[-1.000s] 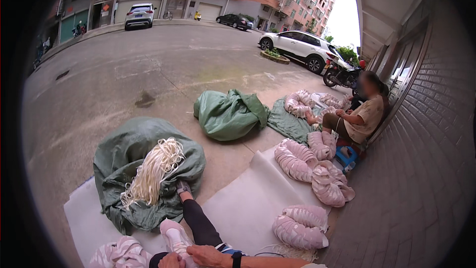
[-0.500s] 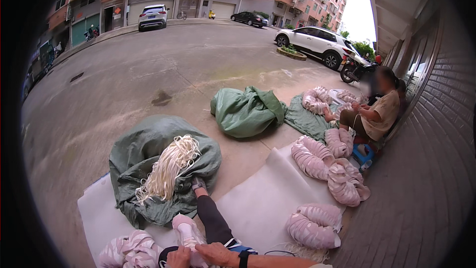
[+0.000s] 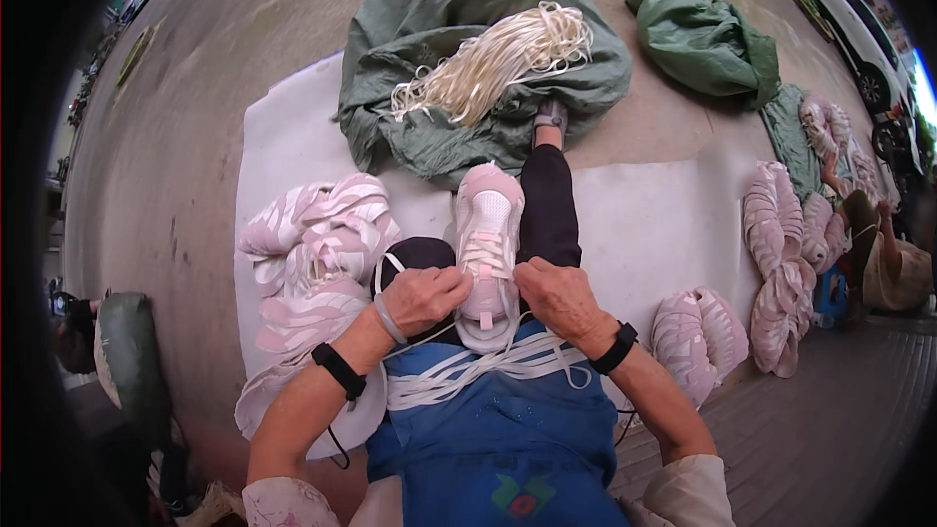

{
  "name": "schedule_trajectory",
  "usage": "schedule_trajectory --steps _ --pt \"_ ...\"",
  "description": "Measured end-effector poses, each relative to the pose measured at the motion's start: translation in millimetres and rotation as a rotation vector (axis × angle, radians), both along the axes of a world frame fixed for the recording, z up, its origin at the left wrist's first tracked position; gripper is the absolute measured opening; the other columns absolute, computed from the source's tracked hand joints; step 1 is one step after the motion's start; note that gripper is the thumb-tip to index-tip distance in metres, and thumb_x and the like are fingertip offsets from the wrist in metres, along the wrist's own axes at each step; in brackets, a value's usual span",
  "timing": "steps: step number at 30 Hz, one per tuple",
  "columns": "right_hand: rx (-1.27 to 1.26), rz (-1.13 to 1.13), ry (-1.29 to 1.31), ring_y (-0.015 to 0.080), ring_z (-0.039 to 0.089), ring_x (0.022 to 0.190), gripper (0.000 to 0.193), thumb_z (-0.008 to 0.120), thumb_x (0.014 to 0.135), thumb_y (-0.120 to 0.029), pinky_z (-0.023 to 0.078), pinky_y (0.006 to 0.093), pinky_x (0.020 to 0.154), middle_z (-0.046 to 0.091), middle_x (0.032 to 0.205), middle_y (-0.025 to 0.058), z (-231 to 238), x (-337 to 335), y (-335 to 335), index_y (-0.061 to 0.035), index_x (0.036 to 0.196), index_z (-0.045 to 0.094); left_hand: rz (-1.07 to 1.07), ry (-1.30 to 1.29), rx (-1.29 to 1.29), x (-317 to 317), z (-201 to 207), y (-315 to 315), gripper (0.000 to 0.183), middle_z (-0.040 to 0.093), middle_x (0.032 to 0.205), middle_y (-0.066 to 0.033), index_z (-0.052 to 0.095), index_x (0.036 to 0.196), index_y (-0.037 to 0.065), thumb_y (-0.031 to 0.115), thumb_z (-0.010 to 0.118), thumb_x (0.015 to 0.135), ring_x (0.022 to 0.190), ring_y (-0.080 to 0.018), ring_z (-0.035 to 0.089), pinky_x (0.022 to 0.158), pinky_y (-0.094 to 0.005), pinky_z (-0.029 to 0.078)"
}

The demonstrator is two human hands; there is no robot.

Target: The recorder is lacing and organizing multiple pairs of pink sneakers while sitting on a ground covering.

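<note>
A pink-and-white shoe (image 3: 491, 210) stands toe up near the centre of the frame, between the two hands. The left hand (image 3: 425, 296) is at its left side and the right hand (image 3: 558, 296) at its right, the fingers of each pinched together on the shoe's white lace (image 3: 484, 256). Loose white laces (image 3: 468, 378) lie across the blue apron (image 3: 493, 439) at lower centre. At upper centre, a cream bundle of laces (image 3: 503, 63) rests on a green sack (image 3: 410, 24). More pink-and-white shoes are heaped at centre left (image 3: 337, 224) and right (image 3: 698, 342).
</note>
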State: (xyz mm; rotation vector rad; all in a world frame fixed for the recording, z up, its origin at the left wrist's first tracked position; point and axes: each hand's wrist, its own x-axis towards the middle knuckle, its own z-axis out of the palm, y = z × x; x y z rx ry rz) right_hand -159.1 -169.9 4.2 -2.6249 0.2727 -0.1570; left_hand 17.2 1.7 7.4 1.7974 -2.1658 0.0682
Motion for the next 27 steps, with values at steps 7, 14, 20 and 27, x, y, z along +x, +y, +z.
schedule_trajectory --steps 7,14,20,27 --pt "-0.017 0.010 0.013 0.0251 0.056 0.061 0.006 0.062 0.084 -0.013 0.046 0.0357 0.051 0.046 0.073 0.0050 5 -5 3 -0.0101 0.084 0.056 0.060 -0.028 0.005 0 -5 13 0.031 0.046 0.076 -0.0024 0.060 0.105 0.010 0.013 0.057 0.074 0.059 -0.0133 0.052 0.049 -0.0255 0.043" --pt "-0.049 -0.033 -0.003 0.0244 0.059 0.066 0.003 0.057 0.081 -0.008 0.046 0.0372 0.051 0.048 0.077 0.0057 -1 -14 -5 -0.0080 0.082 0.053 0.142 0.052 0.022 2 1 7 0.028 0.042 0.068 -0.0026 0.062 0.101 0.013 0.007 0.059 0.074 0.054 -0.0170 0.051 0.046 -0.0301 0.040" --pt "0.088 -0.284 -0.025 0.0265 0.059 0.067 0.011 0.062 0.082 -0.009 0.049 0.0379 0.057 0.053 0.083 0.0071 12 -16 -4 -0.0087 0.093 0.060 0.580 0.485 0.154 -16 11 12 0.019 0.057 0.064 -0.0100 0.061 0.102 0.011 0.009 0.058 0.083 0.057 -0.0260 0.059 0.050 -0.0366 0.045" --pt "0.167 -0.084 0.041 0.0306 0.059 0.069 0.020 0.060 0.085 -0.017 0.050 0.0393 0.060 0.051 0.082 0.0101 10 -4 12 -0.0080 0.102 0.055 0.723 0.659 0.268 -26 -2 0 0.013 0.061 0.067 -0.0132 0.057 0.094 0.007 0.020 0.058 0.090 0.059 -0.0307 0.061 0.053 -0.0383 0.044"
